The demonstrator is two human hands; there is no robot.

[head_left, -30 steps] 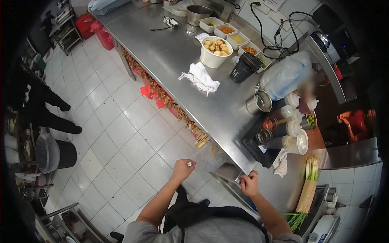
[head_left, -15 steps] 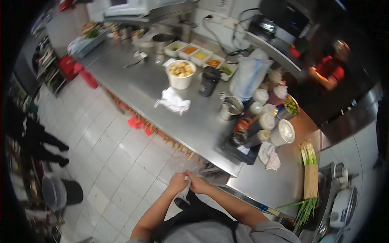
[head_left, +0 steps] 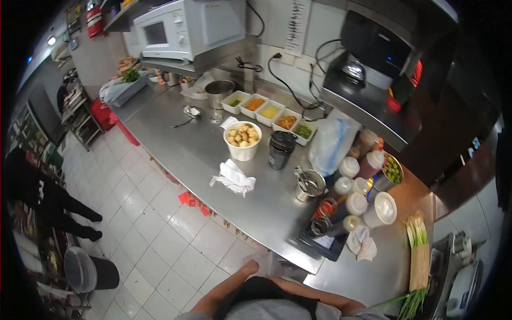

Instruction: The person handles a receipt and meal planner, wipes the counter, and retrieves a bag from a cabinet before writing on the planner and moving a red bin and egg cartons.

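My left hand (head_left: 249, 267) is low in front of my body, beside the steel counter's front edge. It is small and smeared, so I cannot make out its fingers or anything in them. Of my right arm (head_left: 306, 290) only the forearm shows, running across my waist; the hand is hidden by the dark apron (head_left: 258, 292). On the counter (head_left: 197, 162), nearest to my hands, stands a dark tray (head_left: 334, 249) with jars and bottles. A crumpled white cloth (head_left: 234, 177) lies farther left, in front of a white tub of round pale pieces (head_left: 242, 141).
White containers of chopped food (head_left: 269, 112) line the back, below a microwave (head_left: 176, 32). A black lidded cup (head_left: 280, 150) and a steel pot (head_left: 309, 185) stand mid-counter. Spring onions (head_left: 418, 256) lie at the right. A person's dark-trousered legs (head_left: 72, 210) and a dark bin (head_left: 104, 273) are at left.
The view has tilted up, showing more of the microwave and wall. My hands were together in front of me; now they are apart, the right one out of sight. The red-shirted person is gone from view.
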